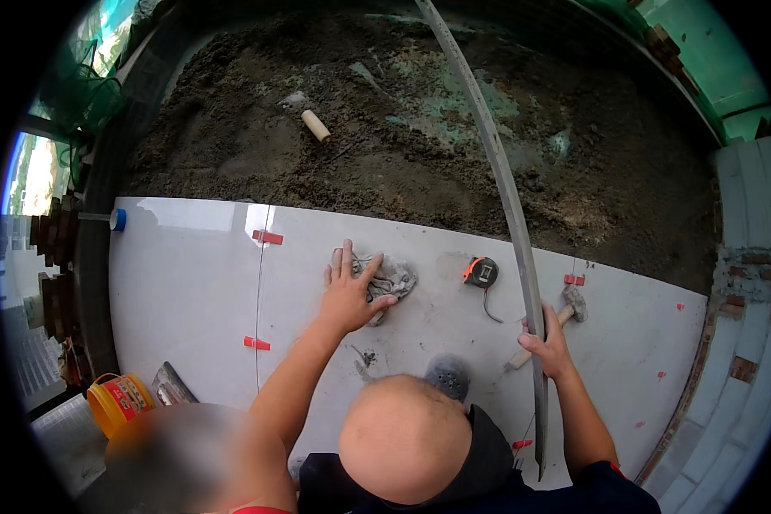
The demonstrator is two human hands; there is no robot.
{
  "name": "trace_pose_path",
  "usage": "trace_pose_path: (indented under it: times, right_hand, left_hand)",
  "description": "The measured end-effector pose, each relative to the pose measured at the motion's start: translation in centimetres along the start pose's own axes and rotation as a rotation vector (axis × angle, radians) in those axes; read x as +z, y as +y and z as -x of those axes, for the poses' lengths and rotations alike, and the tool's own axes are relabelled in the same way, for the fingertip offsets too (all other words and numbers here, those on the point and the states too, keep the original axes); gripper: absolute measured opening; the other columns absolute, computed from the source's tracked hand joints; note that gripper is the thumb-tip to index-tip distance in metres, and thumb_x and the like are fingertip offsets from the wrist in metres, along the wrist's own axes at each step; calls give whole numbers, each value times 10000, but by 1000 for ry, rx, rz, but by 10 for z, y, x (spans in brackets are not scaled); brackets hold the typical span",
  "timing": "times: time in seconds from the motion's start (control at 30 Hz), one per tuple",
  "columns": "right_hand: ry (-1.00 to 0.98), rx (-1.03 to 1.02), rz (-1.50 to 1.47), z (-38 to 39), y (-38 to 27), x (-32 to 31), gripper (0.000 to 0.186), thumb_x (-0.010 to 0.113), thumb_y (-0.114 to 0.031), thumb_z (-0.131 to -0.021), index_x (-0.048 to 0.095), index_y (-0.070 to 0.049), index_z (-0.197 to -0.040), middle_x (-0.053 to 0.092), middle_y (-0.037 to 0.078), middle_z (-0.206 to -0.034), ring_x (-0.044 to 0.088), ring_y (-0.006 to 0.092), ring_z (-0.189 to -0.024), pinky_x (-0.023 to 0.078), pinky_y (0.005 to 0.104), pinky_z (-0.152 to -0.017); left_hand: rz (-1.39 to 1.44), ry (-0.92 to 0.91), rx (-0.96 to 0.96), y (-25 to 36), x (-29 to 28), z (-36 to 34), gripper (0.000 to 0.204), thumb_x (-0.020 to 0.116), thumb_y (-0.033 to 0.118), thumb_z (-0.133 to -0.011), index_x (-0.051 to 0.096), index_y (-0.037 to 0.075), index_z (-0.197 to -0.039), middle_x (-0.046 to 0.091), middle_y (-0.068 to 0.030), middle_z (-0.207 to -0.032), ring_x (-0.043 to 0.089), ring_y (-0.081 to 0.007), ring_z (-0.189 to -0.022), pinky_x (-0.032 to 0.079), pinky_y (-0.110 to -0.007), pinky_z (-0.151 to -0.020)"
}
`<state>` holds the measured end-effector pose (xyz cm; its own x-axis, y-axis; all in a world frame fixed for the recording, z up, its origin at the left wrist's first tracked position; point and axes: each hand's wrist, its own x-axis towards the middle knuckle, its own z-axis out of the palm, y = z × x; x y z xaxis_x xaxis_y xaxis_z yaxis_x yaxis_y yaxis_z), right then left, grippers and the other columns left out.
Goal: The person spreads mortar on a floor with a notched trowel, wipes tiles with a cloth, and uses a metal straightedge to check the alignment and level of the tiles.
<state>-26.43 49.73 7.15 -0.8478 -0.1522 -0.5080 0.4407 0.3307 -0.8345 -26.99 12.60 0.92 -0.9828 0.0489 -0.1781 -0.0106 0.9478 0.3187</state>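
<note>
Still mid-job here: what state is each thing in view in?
Left hand: fingers spread, on the rag
Grey rag: crumpled
Right hand: closed around the straightedge
Long grey straightedge: held, spanning tiles and mortar
Tape measure: lying on tile
Hammer: lying down, handle partly hidden
White floor tiles: laid, smudged in places
Mortar bed: rough, uneven
Yellow bucket: contents indiscernible

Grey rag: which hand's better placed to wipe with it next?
Left, likely: the left hand is spread at the grey rag, with no other load visible, while the right hand grips the long grey bar.
</note>
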Motion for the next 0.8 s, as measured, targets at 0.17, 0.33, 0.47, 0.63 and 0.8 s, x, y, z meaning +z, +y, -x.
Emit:
trace_pose_path:
  times: [0.17, 0.33, 0.47, 0.63, 0.8]
  right_hand:
    - [39, 164, -100, 24, 21, -22, 977, 817, -434, -624, 360, -14, -1378, 467, 49, -1016, 492, 133, -876, 467, 285, -757]
    - [79, 95, -63, 18, 33, -26, 954, 806, -410, -650, 348, -15, -1388, 480, 47, -992, 496, 121, -876, 465, 247, -691]
    - [82, 84, -38, 8, 23, -9, 945, 804, -403, -657, 351, -4, -1385, 487, 54, -1016, 501, 126, -883, 461, 255, -709]
    - [145, 24, -23, 17, 15, 4, 973, 817, -417, -631, 363, 11, -1378, 486, 60, -1040, 494, 136, -885, 445, 275, -766]
    - [224, 40, 8, 53, 1, 2, 984, 818, -429, -616, 372, 17, -1373, 486, 64, -1035, 481, 144, -897, 431, 292, -796]
  left_hand:
    - [394, 142, -27, -23, 35, -2, 550, 617, -55, -693, 542, 90, -1218, 391, -211, -1399, 372, -428, -1316, 379, -447, -1067]
    - [156, 67, 353, -61, -30, 44, 639, 584, -71, -680, 554, 181, -1267, 397, -209, -1405, 406, -443, -1287, 403, -472, -1038]
    - [225, -554, 901, -54, -4, 172, 490, 542, 240, -837, 546, 312, -1321, 294, -102, -1532, 257, -377, -1419, 268, -531, -1138]
    - [450, -687, 1213, -67, 87, 158, 382, 534, 247, -872, 577, 182, -1246, 358, -95, -1510, 277, -252, -1432, 249, -453, -1166]
    - [245, -2, 614, -80, 43, -47, 579, 663, 73, -732, 543, 149, -1293, 427, -134, -1446, 341, -354, -1378, 292, -458, -1144]
